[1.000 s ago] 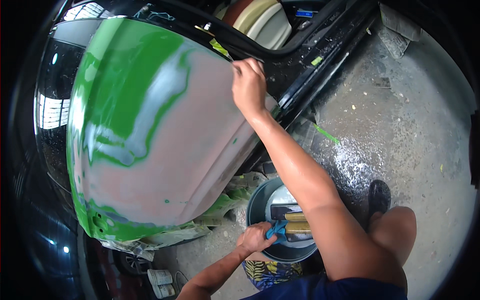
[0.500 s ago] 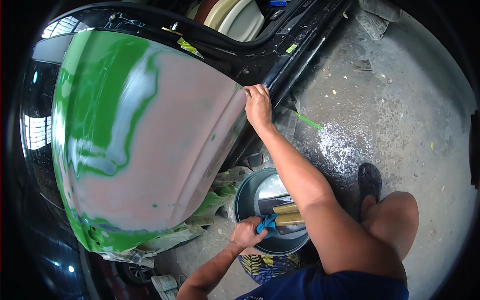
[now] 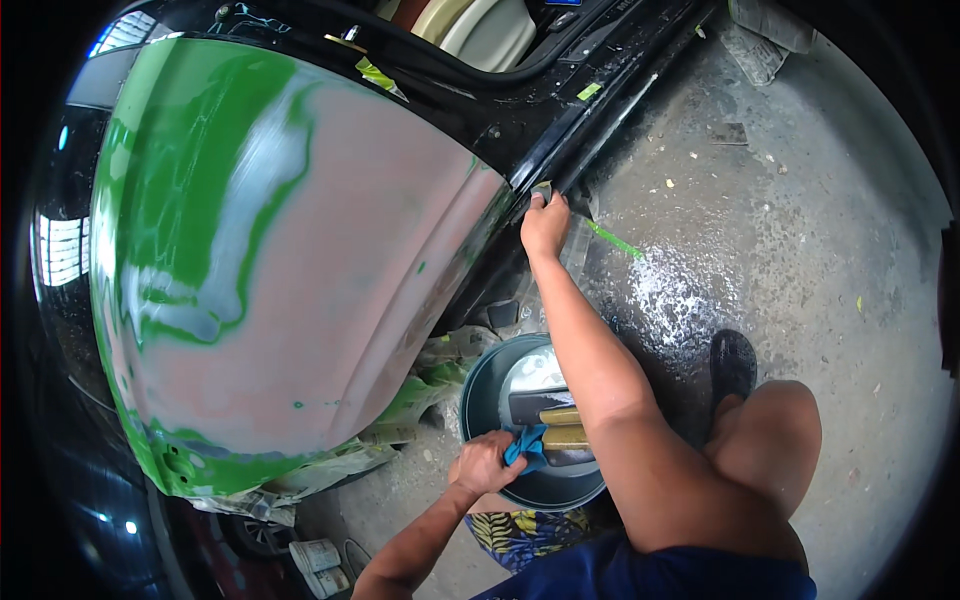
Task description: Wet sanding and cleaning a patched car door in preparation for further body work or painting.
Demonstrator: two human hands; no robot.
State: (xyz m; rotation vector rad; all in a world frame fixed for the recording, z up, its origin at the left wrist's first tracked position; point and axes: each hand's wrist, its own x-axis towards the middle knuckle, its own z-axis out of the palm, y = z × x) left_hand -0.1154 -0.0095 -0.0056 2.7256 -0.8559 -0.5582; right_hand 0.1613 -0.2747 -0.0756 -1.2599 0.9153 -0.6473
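My left hand (image 3: 484,463) is closed on a bunched blue cloth (image 3: 525,447) at the near left side of a dark bucket (image 3: 480,385). Inside the bucket, dark flat pieces and two yellowish-brown blocks (image 3: 566,437) lie in cloudy liquid. My right arm reaches over the bucket. Its hand (image 3: 545,225) is closed on a small, greyish-tan piece that looks like folded sandpaper (image 3: 542,188), just off the right corner of a car body panel (image 3: 330,250). That panel is green at the left and edges, with a large dull pinkish patch.
A black car sill (image 3: 600,120) runs behind my right hand. Masking paper (image 3: 425,390) hangs under the panel's lower edge. White wet splashes (image 3: 690,300) and a green strip (image 3: 615,240) lie on the concrete floor. A white container (image 3: 318,565) stands at the lower left.
My right hand has moved off the panel's edge, a little right and toward me, and the piece in it now shows. My left hand keeps the blue cloth at the bucket. The view shifted slightly.
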